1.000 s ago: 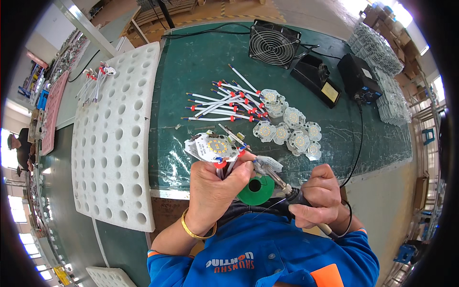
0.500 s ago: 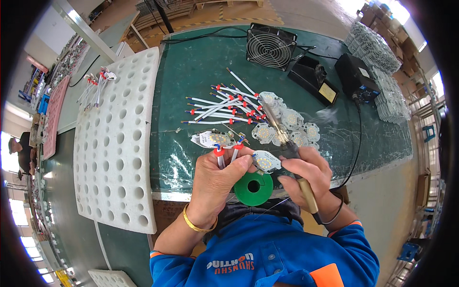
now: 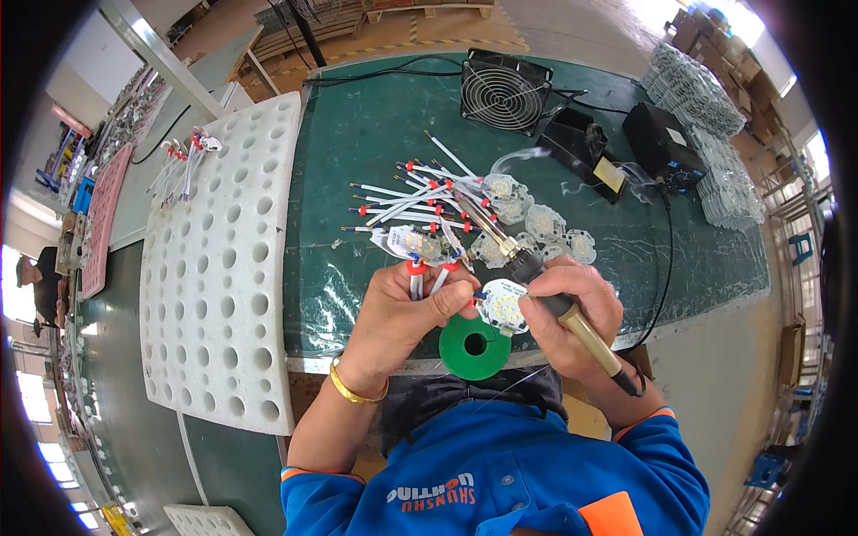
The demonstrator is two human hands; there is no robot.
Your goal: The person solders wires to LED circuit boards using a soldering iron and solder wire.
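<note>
Centre of frame, both hands over the front edge of a green table mat [image 3: 375, 152]. Left hand [image 3: 402, 313] is closed, thumb pressed across the fingers, pinching two thin white wires with red sleeves [image 3: 427, 279] that stick up out of the fist; gold bangle [image 3: 356, 391] on that wrist. Right hand [image 3: 572, 308] is wrapped shut around a soldering iron [image 3: 523, 268], handle running down to lower right, metal tip pointing to upper left over the mat. Between the two hands sits a small round white LED board [image 3: 502, 310], touching the right fingers and just beside the left thumb; which hand really carries it, cannot tell. Right below it a green solder spool [image 3: 475, 345] lies flat on the mat edge. Above the hands, a loose bunch of white wires with red ends [image 3: 402, 192] lies fanned out mid-mat, next to a pile of round LED boards [image 3: 536, 219] to its right. Smoke wisp [image 3: 527, 159] above the pile. Upper centre: small black fan [image 3: 505, 89]. Right of it a black iron stand [image 3: 581, 152] and a black solder station box [image 3: 663, 143]. Left side of frame: big white foam tray with round holes [image 3: 219, 268]. Upper right: stacked metal parts [image 3: 706, 98]. Blue sleeves at bottom.
</note>
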